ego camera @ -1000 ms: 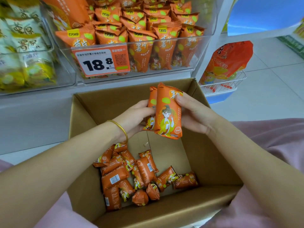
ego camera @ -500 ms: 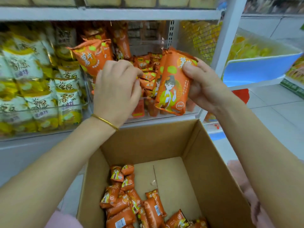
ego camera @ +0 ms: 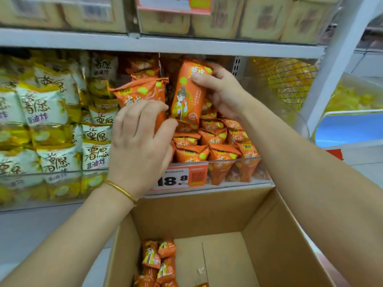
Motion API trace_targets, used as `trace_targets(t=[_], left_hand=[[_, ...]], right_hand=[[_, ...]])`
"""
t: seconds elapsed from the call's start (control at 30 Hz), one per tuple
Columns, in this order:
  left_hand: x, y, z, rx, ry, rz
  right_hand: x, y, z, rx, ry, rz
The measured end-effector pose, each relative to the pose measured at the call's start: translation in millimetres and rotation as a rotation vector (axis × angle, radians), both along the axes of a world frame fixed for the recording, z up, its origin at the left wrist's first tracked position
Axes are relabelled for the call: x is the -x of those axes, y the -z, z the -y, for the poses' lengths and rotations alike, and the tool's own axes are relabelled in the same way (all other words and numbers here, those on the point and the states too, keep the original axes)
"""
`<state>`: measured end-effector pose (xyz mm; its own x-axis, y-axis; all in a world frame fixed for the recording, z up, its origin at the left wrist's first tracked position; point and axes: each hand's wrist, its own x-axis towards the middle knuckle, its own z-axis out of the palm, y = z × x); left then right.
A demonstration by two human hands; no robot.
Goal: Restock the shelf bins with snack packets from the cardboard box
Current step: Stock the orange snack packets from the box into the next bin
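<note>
An upright orange packet (ego camera: pixel 186 100) is being gripped near its top by the right hand (ego camera: pixel 223 94), thumb across the front and fingers curled behind, above the stacked packets in the clear bin (ego camera: pixel 234 170). A second orange packet (ego camera: pixel 141 92) is being clasped by the left hand (ego camera: pixel 141 141), fingers curled over its lower half, at the bin's left side, just beside the first. Loose packets (ego camera: pixel 159 262) are being held in the open cardboard box (ego camera: pixel 207 212) below the shelf, while an 18.8 price label (ego camera: pixel 180 179) is being displayed on the bin front.
</note>
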<state>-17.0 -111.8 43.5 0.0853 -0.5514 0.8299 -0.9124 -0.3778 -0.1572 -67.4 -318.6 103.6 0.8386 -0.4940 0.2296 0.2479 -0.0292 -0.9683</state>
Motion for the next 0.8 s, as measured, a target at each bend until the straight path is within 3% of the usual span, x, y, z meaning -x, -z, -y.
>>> trace_targets(t=[0.3, 0.6, 0.8], left_hand=[[-4.0, 4.6, 1.1, -0.01, 0.032, 0.043], [-3.6, 3.0, 1.9, -0.013, 0.025, 0.036], [-4.1, 2.5, 2.1, -0.011, 0.018, 0.041]], right_hand=[[-26.7, 9.4, 9.7, 0.143, 0.004, -0.177], [-31.3, 4.6, 6.3, 0.108, -0.019, -0.171], [-39.1, -3.1, 7.7, 0.11, 0.054, -0.433]])
